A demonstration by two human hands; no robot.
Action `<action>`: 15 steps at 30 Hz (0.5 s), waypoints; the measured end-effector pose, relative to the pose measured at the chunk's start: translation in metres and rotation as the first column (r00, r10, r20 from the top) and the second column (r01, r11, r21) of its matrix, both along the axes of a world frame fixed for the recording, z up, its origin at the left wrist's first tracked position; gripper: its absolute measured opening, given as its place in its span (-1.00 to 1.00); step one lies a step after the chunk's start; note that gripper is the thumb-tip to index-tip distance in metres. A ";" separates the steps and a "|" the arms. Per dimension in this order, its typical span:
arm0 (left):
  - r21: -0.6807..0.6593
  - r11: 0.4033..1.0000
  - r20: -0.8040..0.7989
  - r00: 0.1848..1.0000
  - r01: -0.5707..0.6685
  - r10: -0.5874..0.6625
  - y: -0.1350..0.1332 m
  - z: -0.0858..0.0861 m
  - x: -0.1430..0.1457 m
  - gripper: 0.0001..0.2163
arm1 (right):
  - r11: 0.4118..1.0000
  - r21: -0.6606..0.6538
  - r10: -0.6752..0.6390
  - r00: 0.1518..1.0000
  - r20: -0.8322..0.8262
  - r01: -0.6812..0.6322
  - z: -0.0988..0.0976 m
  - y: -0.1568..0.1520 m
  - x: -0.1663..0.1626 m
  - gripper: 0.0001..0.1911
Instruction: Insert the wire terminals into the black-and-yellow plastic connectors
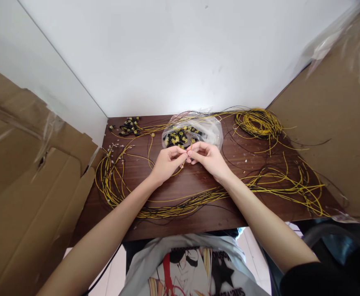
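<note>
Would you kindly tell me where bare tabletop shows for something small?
Bare wood shows between the left hand and the wire loop, though strands cross its far side, and between the right hand and the long wire bundle. The table's back is crowded: small black-and-yellow parts, plastic bag, wire coil.

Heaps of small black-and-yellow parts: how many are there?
2: one heap at the back left of the dark brown table, another heap amid the crumpled clear plastic bag, beyond the left hand and right hand. More parts may be hidden.
</note>
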State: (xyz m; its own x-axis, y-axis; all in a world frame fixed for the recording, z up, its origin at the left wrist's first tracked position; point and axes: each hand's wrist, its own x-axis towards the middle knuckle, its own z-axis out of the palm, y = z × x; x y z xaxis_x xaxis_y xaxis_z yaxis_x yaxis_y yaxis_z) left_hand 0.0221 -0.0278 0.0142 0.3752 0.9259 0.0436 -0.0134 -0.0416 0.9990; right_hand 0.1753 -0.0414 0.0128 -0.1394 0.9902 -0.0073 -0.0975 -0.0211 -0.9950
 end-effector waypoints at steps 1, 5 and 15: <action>0.002 1.000 0.001 1.000 0.001 -0.001 0.000 0.000 0.000 -0.83 | 1.000 0.010 -0.002 1.000 0.001 0.002 0.000 0.000 0.000 -0.69; -0.012 1.000 -0.006 1.000 0.003 -0.003 0.002 0.002 -0.002 -0.78 | 0.999 0.041 -0.022 1.000 0.002 0.021 0.003 -0.001 -0.001 -0.74; 0.022 0.995 -0.147 0.985 0.092 -0.088 0.004 0.005 -0.007 -0.73 | 0.998 0.012 -0.066 0.997 -0.032 0.066 0.003 0.000 -0.001 -0.74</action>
State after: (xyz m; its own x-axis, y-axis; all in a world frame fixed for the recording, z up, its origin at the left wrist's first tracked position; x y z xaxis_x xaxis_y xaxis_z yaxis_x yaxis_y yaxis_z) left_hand 0.0150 -0.0240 0.0196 0.4615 0.8871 0.0087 0.1270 -0.0758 0.9890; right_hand 0.1744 -0.0415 0.0156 -0.0736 0.9972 0.0088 -0.1298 -0.0009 -0.9915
